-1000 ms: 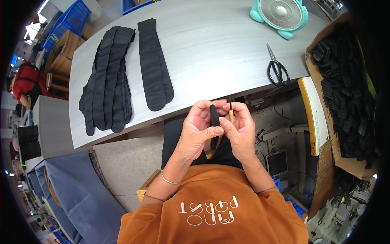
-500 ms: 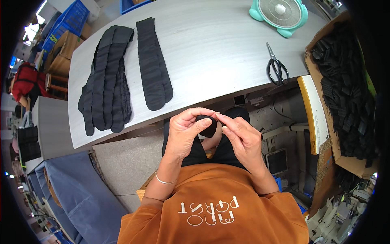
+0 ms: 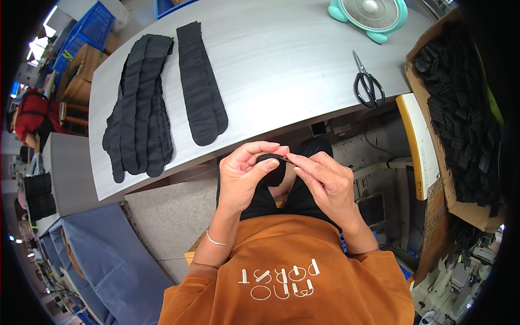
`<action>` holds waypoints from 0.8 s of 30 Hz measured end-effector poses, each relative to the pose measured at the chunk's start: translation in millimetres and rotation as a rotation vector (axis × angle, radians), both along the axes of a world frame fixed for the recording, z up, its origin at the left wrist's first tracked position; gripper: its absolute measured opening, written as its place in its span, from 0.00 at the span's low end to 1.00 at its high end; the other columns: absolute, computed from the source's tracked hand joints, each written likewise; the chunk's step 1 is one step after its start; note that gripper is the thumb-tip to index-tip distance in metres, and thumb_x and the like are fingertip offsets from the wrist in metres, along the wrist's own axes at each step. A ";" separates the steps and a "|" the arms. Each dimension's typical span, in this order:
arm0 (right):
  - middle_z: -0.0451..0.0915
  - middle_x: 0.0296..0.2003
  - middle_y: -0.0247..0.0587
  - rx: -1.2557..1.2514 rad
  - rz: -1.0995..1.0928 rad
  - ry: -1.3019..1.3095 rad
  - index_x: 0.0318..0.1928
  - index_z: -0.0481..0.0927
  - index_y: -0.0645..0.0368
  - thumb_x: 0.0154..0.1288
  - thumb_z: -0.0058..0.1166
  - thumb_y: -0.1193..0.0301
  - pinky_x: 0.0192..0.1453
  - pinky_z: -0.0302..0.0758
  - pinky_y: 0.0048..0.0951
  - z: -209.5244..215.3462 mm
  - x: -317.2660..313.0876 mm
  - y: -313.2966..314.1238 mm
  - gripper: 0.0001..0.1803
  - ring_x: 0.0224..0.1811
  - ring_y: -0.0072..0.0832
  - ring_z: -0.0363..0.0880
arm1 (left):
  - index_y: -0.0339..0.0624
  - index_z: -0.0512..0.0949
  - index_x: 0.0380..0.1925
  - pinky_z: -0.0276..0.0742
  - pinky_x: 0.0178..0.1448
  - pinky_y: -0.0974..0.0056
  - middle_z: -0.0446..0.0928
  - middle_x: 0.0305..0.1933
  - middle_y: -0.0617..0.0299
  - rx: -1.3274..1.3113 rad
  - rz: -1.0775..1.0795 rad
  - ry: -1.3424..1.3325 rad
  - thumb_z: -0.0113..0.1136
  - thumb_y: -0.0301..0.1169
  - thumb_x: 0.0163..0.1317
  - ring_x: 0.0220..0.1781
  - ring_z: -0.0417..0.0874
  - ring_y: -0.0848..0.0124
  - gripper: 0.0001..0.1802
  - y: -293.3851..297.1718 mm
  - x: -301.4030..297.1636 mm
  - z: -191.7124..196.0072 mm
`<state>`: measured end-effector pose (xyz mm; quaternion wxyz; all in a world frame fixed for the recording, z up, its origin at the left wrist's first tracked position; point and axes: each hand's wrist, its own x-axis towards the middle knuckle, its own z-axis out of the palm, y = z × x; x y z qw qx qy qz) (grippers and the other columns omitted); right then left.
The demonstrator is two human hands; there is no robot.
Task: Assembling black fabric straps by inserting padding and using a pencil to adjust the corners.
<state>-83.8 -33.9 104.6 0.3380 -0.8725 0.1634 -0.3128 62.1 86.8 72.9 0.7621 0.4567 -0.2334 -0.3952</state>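
Over my lap, a small black cloth piece (image 3: 274,174) hangs from my left hand (image 3: 236,181), its upper edge pinched between thumb and fingers. Thumb and fingertips of my right hand (image 3: 329,181) are closed at the right end of that same edge, almost touching the left fingertips. Something thin and dark shows between the right fingertips, too small to name. Beyond my hands, on the table (image 3: 271,70), lie two overlapping long black cloth strips (image 3: 200,89) with rounded ends. Left of them is a stack of similar black strips (image 3: 138,108).
Black-handled scissors (image 3: 369,88) lie at the table's right, points away from me. A turquoise fan (image 3: 374,13) sits behind them. At the right stands a cardboard box (image 3: 470,213) full of small black pieces (image 3: 460,108). A person in red (image 3: 37,114) bends at the far left.
The view has shifted slightly. My right hand has moved a little to the right, and the thin dark thing now shows at its fingertips. My left hand keeps its pinch on the cloth.
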 end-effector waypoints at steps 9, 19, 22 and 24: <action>0.76 0.25 0.37 -0.015 0.078 0.098 0.50 0.86 0.55 0.58 0.65 0.80 0.23 0.69 0.28 8.8 -3.1 -9.4 0.17 0.20 0.27 0.74 | 0.28 0.80 0.48 0.83 0.57 0.66 0.84 0.48 0.48 -0.012 -0.058 -0.083 0.61 0.14 0.62 0.52 0.85 0.66 0.14 1.8 4.6 -2.0; 0.77 0.24 0.35 -0.081 0.229 0.249 0.43 0.86 0.52 0.62 0.62 0.74 0.22 0.72 0.32 29.8 -7.0 -31.3 0.09 0.22 0.34 0.79 | 0.29 0.82 0.46 0.83 0.56 0.67 0.85 0.46 0.52 0.060 -0.176 -0.129 0.62 0.15 0.62 0.49 0.86 0.68 0.12 2.8 4.6 2.1; 0.78 0.25 0.35 -0.142 0.306 0.329 0.41 0.86 0.53 0.62 0.61 0.74 0.23 0.73 0.33 39.2 -3.8 -36.6 0.07 0.24 0.35 0.81 | 0.30 0.82 0.45 0.83 0.56 0.68 0.86 0.46 0.53 0.146 -0.213 -0.242 0.63 0.16 0.62 0.49 0.86 0.70 0.11 4.1 3.1 1.3; 0.78 0.25 0.35 -0.176 0.334 0.373 0.40 0.85 0.54 0.62 0.61 0.75 0.23 0.74 0.33 38.5 -1.4 -33.3 0.06 0.24 0.35 0.81 | 0.30 0.82 0.46 0.82 0.56 0.69 0.85 0.46 0.53 0.147 -0.165 -0.202 0.63 0.16 0.62 0.49 0.86 0.71 0.12 3.0 -0.4 1.1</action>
